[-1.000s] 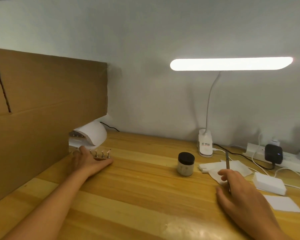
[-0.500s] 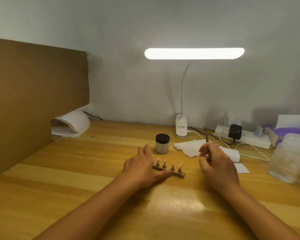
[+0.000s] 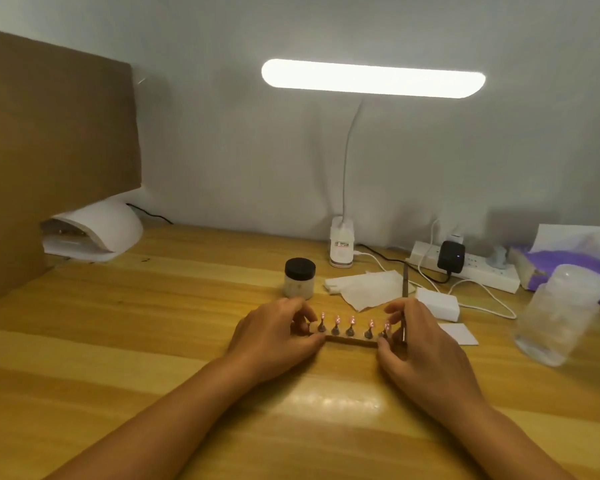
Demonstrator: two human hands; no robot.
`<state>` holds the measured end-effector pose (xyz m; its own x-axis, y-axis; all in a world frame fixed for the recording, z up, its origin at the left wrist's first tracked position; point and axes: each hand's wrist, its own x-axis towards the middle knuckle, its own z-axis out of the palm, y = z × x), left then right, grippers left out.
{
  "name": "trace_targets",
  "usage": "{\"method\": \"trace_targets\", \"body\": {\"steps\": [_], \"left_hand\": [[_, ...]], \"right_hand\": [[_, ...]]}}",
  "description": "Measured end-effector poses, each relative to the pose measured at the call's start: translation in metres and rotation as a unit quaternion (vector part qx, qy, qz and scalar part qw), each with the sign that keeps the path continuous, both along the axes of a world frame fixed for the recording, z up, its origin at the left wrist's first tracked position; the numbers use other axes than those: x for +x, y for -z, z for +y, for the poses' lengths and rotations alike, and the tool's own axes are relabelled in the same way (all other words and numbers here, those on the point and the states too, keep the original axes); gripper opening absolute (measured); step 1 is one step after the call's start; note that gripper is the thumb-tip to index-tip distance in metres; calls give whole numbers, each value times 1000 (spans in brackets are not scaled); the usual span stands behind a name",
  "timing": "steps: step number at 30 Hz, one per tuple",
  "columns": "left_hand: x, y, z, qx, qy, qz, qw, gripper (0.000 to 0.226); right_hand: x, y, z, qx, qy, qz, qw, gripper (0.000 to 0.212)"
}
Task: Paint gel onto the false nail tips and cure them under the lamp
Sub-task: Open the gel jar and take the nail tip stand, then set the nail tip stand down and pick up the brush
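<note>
- Near the middle of the wooden bench [image 3: 153, 323], a narrow wooden nail strip [image 3: 350, 338] lies crosswise, with five false nail tips [image 3: 352, 320] standing on small pegs in a row. The tips glint pinkish under the light.
- The left hand [image 3: 274, 337] is at the strip's 9 o'clock end, fingers curled, thumb and fingertips pinching that end.
- The right hand [image 3: 423, 348] is at the 3 o'clock end. Its thumb and curled forefinger pinch the strip, and the same hand grasps a thin brush [image 3: 404, 289] whose handle points away towards 12 o'clock.
- All that follows is placed from the strip. At 11 o'clock, near, stands a small jar with a black lid [image 3: 299, 278].
- At 10 o'clock, well apart, a white domed curing lamp [image 3: 97, 230] sits partly behind a cardboard panel [image 3: 49, 150].
- At 12 o'clock a lit desk lamp [image 3: 373, 77] rises on a bendy neck from a white base.
- At 1 o'clock lie white tissues [image 3: 364, 289].
- At 2 o'clock are a white block [image 3: 437, 304] and, farther back, a power strip [image 3: 471, 271].
- At 3 o'clock stands a clear plastic container [image 3: 561, 313].
</note>
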<state>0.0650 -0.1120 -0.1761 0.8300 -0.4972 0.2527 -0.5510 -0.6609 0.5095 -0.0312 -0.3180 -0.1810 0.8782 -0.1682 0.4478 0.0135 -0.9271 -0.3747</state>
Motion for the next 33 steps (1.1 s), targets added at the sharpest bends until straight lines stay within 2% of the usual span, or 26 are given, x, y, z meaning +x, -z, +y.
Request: {"method": "trace_targets", "body": {"steps": [4,9,12,14,17,19,22,24,30,33], "left_hand": [[0,2,-1,-7,7,-8,1000,24],[2,6,-2,-12,1,-8,1000,27],[5,4,0,-24,2,23,999,30],[9,2,0,-63,-1,69,996,34],[19,-4,4,-154,-103,60,981,44],[28,-7,7,-168,-151,36,974,55],[37,-6,4,-171,-119,100,973,82],[39,-2,-3,-147,-103,117,977,89],[43,7,-8,-113,-133,62,983,74],[45,9,-9,-77,-123,61,988,76]], "right_hand": [[-2,0,0,-10,-1,7,1000,45],[-1,1,-3,-2,8,3,1000,41],[-1,2,-3,1,16,2,1000,41],[0,3,-4,-2,21,7,1000,40],[0,5,-4,-7,29,2,1000,43],[1,5,-3,-13,35,-10,999,45],[4,6,-1,-18,27,-19,999,43],[5,6,0,-22,21,-16,999,42],[3,2,2,-22,0,-13,1000,37],[0,0,5,-33,-6,-5,999,36]]}}
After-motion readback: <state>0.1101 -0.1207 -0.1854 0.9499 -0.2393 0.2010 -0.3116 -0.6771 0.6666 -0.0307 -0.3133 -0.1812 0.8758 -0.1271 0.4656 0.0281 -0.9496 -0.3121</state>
